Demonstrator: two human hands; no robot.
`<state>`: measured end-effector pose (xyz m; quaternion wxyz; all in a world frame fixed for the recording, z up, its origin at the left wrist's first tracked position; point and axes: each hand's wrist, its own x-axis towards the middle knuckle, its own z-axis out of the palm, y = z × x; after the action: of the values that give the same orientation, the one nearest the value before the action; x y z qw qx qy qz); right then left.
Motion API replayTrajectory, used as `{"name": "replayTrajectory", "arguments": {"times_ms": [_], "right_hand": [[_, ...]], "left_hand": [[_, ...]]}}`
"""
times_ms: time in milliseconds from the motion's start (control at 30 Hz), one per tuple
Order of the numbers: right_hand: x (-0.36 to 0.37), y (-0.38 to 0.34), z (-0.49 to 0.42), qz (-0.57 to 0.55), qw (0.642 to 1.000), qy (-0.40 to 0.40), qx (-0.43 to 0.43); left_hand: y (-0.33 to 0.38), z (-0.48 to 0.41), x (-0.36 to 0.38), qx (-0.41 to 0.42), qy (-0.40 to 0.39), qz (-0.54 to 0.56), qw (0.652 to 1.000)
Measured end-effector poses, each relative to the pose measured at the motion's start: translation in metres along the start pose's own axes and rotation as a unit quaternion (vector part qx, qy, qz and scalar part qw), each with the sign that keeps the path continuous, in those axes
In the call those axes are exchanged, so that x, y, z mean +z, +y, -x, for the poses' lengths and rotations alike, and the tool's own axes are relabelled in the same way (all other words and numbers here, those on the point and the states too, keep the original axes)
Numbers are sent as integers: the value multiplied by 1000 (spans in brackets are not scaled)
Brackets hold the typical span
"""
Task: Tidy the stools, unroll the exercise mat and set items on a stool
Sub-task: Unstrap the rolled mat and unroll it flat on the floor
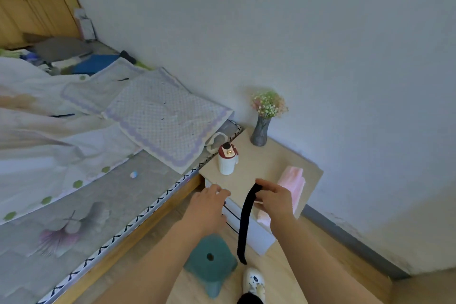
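Note:
My right hand (274, 198) is shut on the top end of a long black strap (244, 224). The strap hangs straight down in front of the bedside cabinet (261, 163), and its lower end dangles just right of a teal plastic stool (209, 260) on the wooden floor. My left hand (209, 201) hovers palm down at the cabinet's front left corner, fingers loosely curved, with nothing visible in it. On the cabinet top stand a white bottle with a red lid (227, 159) and a folded pink towel (292, 181), the towel partly hidden behind my right hand.
A grey vase of small flowers (260, 131) stands at the cabinet's back by the wall. The bed (98, 180), with pillows and bedding, fills the left side, touching the cabinet. My white shoe (254, 281) is on the floor beside the stool.

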<state>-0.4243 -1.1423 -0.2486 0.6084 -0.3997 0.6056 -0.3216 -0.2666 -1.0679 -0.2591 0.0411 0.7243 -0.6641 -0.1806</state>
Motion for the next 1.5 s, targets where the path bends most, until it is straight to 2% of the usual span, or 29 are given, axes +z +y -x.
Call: {"name": "replayTrajectory", "arguments": {"times_ms": [200,433,600,800,1033,1133,1200,1300,1433,1500], "right_hand": [[-6,0,-159,45,998,-16,48],[-13,4,-327,90,992,-7,90],[-15,7,-366,208,972,-29,101],[-7,26,-346,246,962,-30,118],[34,-6,-279,305,951,-51,-3],[53,-26,-222,331,936,-64,-105],[68,-35,-168,347,916,-99,-177],[95,-34,-97,368,884,-161,-238],[151,3,44,375,830,-292,-293],[181,34,123,384,785,-369,-318]], "left_hand": [[12,-139,38,-39,-81,8,996],[5,-268,64,-42,-107,14,993],[-4,-293,70,-54,-115,16,992],[-10,-276,65,-70,-66,56,994],[-31,-207,27,-143,18,77,987],[-42,-149,5,-170,60,73,981],[-48,-94,-7,-199,98,80,972],[-57,-12,-18,-247,134,79,956],[-69,161,-14,-365,186,73,909],[-72,258,-4,-439,206,72,872]]}}
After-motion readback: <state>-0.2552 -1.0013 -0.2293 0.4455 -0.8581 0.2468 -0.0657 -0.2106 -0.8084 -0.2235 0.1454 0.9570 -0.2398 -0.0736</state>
